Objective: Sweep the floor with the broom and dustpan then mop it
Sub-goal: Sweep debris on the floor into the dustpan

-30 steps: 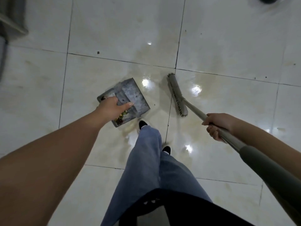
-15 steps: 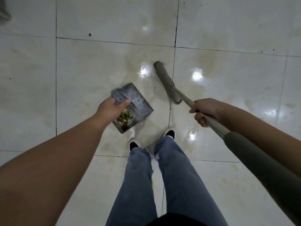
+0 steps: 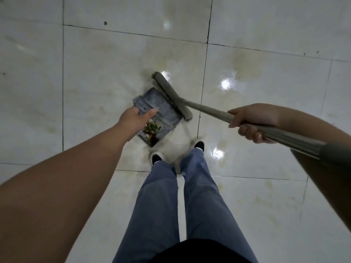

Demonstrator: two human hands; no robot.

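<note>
Head view, looking down at a glossy tiled floor [image 3: 91, 76] with dark grout lines and bright light reflections. Left hand [image 3: 135, 118] curled round the upper rim of a grey dustpan [image 3: 163, 112], thumb laid across its top edge; pan tilted, lying across the middle of one tile, just ahead of the feet. Heap of debris [image 3: 152, 130], green and brown scraps, gathered in the pan's lower corner beside the left wrist. Right hand [image 3: 250, 122] wrapped fully round the grey handle of the broom [image 3: 207, 109], fingers closed beneath the shaft. Broom head [image 3: 171, 95] set diagonally against the right edge of the dustpan, touching it, close to a grout line. Two dark shoes [image 3: 157, 157] with white soles and blue trouser legs [image 3: 190, 202] below the pan, near the tile's lower edge. Small dark speck [image 3: 105, 23] near the floor's far left tile joint.
</note>
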